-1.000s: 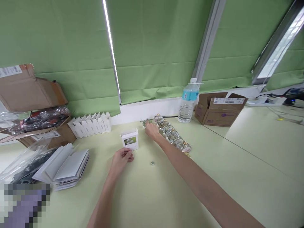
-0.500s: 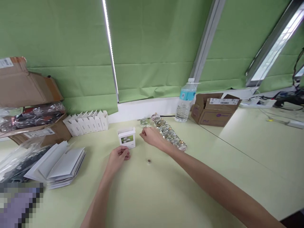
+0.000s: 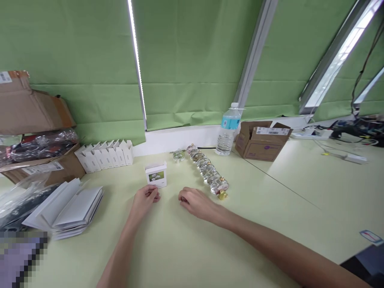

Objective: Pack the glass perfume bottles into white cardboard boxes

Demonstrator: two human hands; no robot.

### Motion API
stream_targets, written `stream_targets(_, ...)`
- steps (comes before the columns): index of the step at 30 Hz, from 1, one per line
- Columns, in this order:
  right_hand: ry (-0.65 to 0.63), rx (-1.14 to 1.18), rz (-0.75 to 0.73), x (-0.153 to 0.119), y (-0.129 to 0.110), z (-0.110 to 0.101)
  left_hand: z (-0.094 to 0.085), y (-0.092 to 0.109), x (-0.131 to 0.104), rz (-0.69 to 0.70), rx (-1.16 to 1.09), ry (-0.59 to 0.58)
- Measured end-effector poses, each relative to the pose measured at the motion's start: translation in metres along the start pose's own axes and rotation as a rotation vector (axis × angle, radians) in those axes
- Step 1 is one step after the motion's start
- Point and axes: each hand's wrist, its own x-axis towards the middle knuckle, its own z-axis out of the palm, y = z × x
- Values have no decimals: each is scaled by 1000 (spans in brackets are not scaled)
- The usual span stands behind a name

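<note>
My left hand [image 3: 147, 197] rests at the lower front edge of an upright white box [image 3: 156, 176] with a flower picture and an opened top. Its fingers are curled together, and their contents cannot be made out. To the right, my right hand [image 3: 192, 200] is low over the table, thumb and fingers pinched around something mostly hidden. Beyond it, a slanting row of clear glass ornaments [image 3: 207, 170] ends at a gold-coloured piece [image 3: 222, 195]. One separate round glass ornament [image 3: 179, 155] stands behind the white box.
Several white boxes [image 3: 105, 156] stand in a row at the back left, beside stacked cartons [image 3: 45, 110]. Folded white cartons [image 3: 79, 208] lie at the left. A water bottle [image 3: 227, 130] and an open brown carton [image 3: 262, 144] stand at the back right.
My right hand has moved from beside the glass ornaments down toward me, over where the small round metal piece lay. That piece is now out of sight. The view has shifted slightly.
</note>
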Motion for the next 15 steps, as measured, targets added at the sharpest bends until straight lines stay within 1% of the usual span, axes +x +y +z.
stream_targets(2,31,-51,69,18,8,-6,0,1,0,-9,6,2)
stream_targets(3,60,-99,160,30,13,-11,0,1,1,-14,9,5)
stream_targets(4,90,-122,220,42,19,-16,0,1,1,-17,11,8)
stream_targets(8,153,-150,402,90,45,-30,-1,1,1,-3,19,-7)
stream_targets(11,182,-141,499,114,58,-30,-2,-1,2,-6,34,-14)
stream_targets(15,206,-136,556,129,66,-21,-2,-2,4,-14,46,-20)
